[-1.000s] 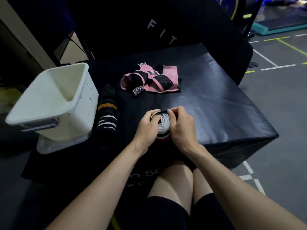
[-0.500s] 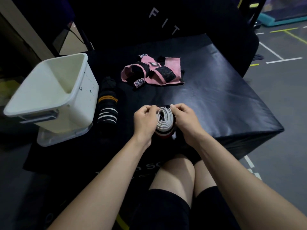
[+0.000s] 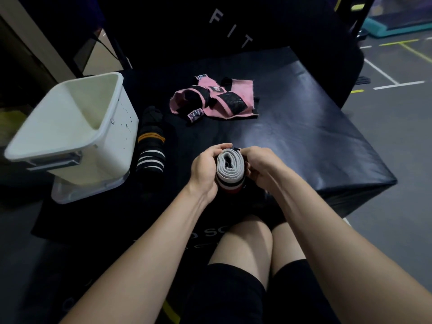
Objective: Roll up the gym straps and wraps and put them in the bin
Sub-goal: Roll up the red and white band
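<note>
Holding the rolled grey wrap (image 3: 230,170) from both sides, the left hand (image 3: 203,170) had its fingers curled over the roll's left flank while the right hand (image 3: 258,166) pinched the right flank, thumb near the top. That roll stood on end near the front edge of the black padded box (image 3: 304,127), coil facing up, with dark and red stripes low down. Pink wraps (image 3: 214,99) lay unrolled toward the back of the box. A black striped wrap (image 3: 150,141) sat just beside the white bin (image 3: 70,134), which stood at the left edge, tilted a bit, on a clear lid (image 3: 77,194).
</note>
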